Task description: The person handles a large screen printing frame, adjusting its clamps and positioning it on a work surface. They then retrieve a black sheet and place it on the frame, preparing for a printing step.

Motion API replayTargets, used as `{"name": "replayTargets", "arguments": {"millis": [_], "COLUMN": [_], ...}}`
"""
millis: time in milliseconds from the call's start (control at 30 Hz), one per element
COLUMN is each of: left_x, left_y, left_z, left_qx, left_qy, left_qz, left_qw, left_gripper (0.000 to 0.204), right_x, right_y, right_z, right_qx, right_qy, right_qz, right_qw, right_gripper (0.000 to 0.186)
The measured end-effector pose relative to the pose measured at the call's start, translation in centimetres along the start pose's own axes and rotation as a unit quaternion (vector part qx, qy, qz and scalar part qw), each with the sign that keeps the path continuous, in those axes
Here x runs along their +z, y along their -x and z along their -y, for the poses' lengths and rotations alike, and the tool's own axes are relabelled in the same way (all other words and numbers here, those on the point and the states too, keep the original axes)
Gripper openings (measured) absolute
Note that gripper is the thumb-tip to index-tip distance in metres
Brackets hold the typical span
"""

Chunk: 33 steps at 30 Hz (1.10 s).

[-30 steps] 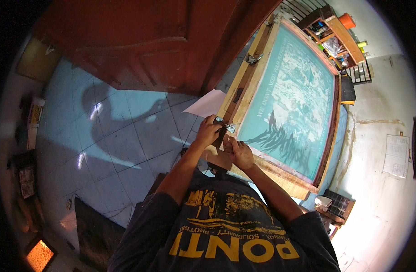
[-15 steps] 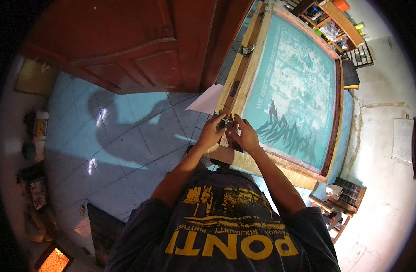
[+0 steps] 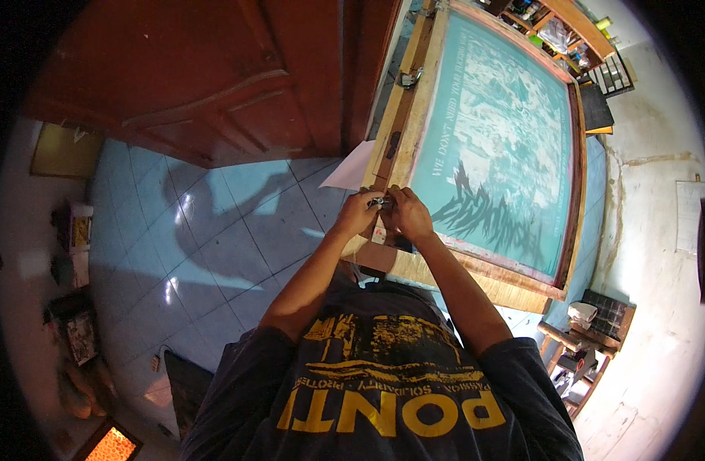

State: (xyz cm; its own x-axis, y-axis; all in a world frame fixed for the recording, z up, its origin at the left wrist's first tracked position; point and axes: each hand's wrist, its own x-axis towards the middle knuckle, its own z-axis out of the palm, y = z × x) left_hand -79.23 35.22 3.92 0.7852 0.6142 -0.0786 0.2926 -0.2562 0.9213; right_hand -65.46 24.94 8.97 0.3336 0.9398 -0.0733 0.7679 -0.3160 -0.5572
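Observation:
A large screen-printing screen with turquoise mesh and pale artwork [image 3: 506,146] lies in a wooden frame, along a wooden rail [image 3: 386,158] on its left side. At the near end of that rail, my left hand [image 3: 357,212] grips a small metal clamp [image 3: 379,202] with bent fingers. My right hand [image 3: 410,215] pinches the same clamp from the other side; its fingertips partly hide the fitting. A second metal clamp [image 3: 410,77] sits farther up the rail. A sheet of pink paper [image 3: 341,170] sticks out left of the rail.
A dark red panelled door [image 3: 214,69] stands at upper left over blue floor tiles [image 3: 252,238]. A crowded wooden shelf [image 3: 579,27] is behind the screen. A low rack with assorted items [image 3: 606,326] stands right, by the stained wall [image 3: 652,230]. More items [image 3: 76,330] line the left wall.
My right hand has moved up from the frame's corner onto the clamp beside my left hand. The screen and door sit higher in the picture as the view has shifted.

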Motion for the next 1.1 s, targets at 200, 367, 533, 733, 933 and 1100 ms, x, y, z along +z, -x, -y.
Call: {"name": "replayTargets", "arguments": {"millis": [200,367,533,733,933,1100], "left_x": [-0.3,-0.9,-0.7,-0.1,-1.2,-2.3], "left_y": [-0.3,-0.5,0.4,2.9,7.3,10.3], "left_z": [-0.6,-0.6,-0.2,1.1,3.2,4.6], "left_qx": [-0.023,-0.001,0.006,0.030,-0.016,-0.038], "left_qy": [-0.025,-0.034,-0.027,-0.046,-0.069,-0.042], "left_qz": [0.036,0.049,0.001,-0.065,-0.115,-0.145], "left_qw": [0.999,0.998,1.000,0.996,0.991,0.988], "left_gripper": [0.031,0.032,0.040,0.043,0.036,0.035], "right_x": [0.8,1.2,-1.6,-1.6,0.7,-2.6], "right_y": [0.2,0.6,0.2,-2.8,-4.3,-4.1], "right_z": [-0.4,-0.5,1.9,3.9,4.7,6.2], "right_qx": [0.021,0.017,-0.020,-0.047,0.090,0.071], "right_qy": [0.011,0.007,0.087,0.227,0.209,0.180], "right_qz": [-0.004,-0.038,0.006,0.132,0.143,0.202], "right_qw": [1.000,0.999,0.996,0.964,0.963,0.960], "right_gripper": [0.045,0.043,0.040,0.032,0.023,0.033]}}
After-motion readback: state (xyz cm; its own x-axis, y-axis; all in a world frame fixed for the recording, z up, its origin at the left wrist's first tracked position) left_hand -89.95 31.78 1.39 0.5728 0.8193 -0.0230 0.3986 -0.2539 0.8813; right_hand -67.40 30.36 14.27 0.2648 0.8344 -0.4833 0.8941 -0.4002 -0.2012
